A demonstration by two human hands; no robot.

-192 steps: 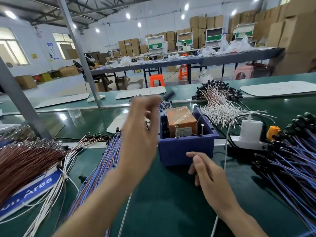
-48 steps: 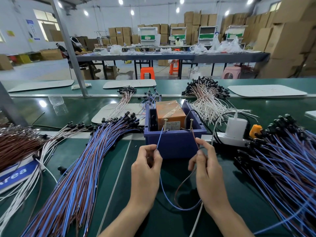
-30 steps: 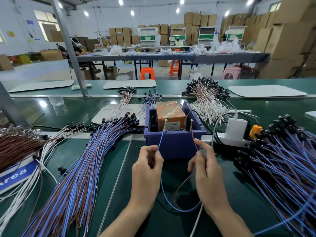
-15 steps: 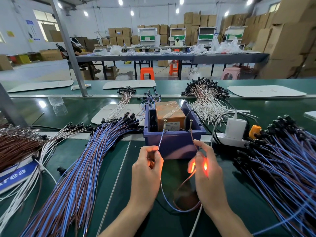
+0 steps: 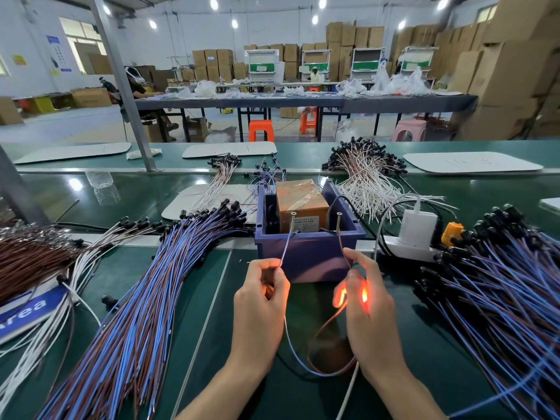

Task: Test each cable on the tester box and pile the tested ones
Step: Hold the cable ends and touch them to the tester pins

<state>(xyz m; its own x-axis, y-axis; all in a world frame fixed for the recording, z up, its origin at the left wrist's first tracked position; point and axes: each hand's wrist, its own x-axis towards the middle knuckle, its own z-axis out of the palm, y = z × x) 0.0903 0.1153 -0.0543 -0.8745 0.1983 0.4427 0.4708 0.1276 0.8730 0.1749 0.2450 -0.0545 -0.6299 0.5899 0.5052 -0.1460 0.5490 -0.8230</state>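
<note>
Glow source sits inside the right hand (image 5: 366, 301): orange light through the fingers, lamp itself hidden. Left hand (image 5: 260, 301) covers its pinch on the cable (image 5: 306, 369). Label (image 5: 306, 224) in the tester box (image 5: 306, 259), beyond both grips, too small to read. Left cable pile (image 5: 127, 328) runs off the bottom edge, right cable pile (image 5: 500, 298) off the right edge. Blue sign (image 5: 27, 307) is cut off at the left edge.
</note>
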